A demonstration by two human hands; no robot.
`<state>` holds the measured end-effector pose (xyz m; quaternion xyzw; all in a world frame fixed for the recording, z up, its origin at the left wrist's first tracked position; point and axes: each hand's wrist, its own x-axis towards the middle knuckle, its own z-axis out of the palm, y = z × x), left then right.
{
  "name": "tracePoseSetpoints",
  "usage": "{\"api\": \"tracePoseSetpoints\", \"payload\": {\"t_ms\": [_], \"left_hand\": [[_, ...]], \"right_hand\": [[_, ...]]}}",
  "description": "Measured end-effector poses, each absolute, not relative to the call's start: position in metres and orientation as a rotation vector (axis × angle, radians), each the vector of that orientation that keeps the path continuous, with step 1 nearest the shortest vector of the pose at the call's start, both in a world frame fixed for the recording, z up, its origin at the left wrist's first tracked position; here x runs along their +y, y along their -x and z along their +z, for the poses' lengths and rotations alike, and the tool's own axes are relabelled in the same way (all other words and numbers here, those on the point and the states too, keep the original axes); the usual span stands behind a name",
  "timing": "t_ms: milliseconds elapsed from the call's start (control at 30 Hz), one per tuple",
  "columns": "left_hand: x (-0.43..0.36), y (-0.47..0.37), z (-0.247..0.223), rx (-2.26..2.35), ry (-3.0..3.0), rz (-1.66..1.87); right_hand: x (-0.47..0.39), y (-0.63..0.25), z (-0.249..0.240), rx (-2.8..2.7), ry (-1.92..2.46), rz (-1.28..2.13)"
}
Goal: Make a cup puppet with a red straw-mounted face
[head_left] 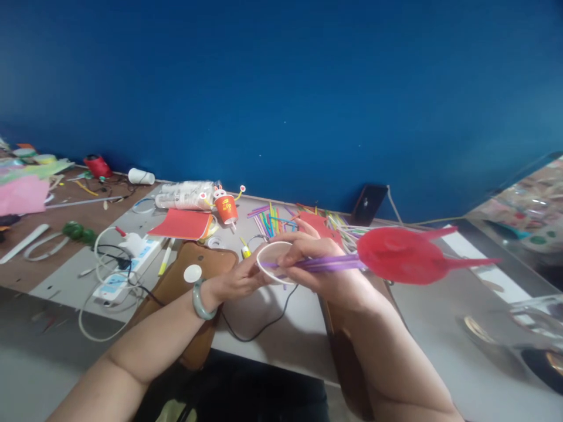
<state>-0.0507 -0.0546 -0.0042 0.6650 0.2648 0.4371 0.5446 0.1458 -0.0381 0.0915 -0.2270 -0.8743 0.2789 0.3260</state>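
My left hand (247,276), with a pale green bangle on its wrist, is wrapped round a white paper cup (269,254) whose open mouth tilts toward me. My right hand (319,252) pinches a bundle of purple sticks (332,263), and their ends reach into the cup's mouth. At the other end of the sticks, out to the right, is a flat red rounded piece (400,255) with two pointed prongs. It is slightly blurred. The fingertips of both hands are close together at the cup, and my right fingers cover part of its rim.
Behind the hands lie colourful sticks (270,221). An orange cup figure (226,209) stands beside wrapped paper cups (187,195) and red paper (181,224). A power strip (129,272) with cables lies left. A dark phone (369,204) leans on the blue wall (281,88).
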Motion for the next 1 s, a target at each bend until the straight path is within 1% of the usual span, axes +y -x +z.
{"api": "tracePoseSetpoints", "payload": {"t_ms": [133,333,600,1000], "left_hand": [[-0.051,0.048,-0.005,0.544,-1.738,0.991],[-0.05,0.047,0.005,0.556,-1.701,1.034],[-0.053,0.049,0.005,0.6,-1.479,1.064],[-0.053,0.044,-0.002,0.601,-1.52,1.093]], "right_hand": [[-0.033,-0.142,0.082,-2.386,0.572,0.838],[-0.029,-0.143,0.08,-2.382,0.643,0.713],[-0.029,-0.158,0.083,-2.102,0.782,0.607],[-0.029,-0.142,0.087,-2.146,0.824,0.748]]}}
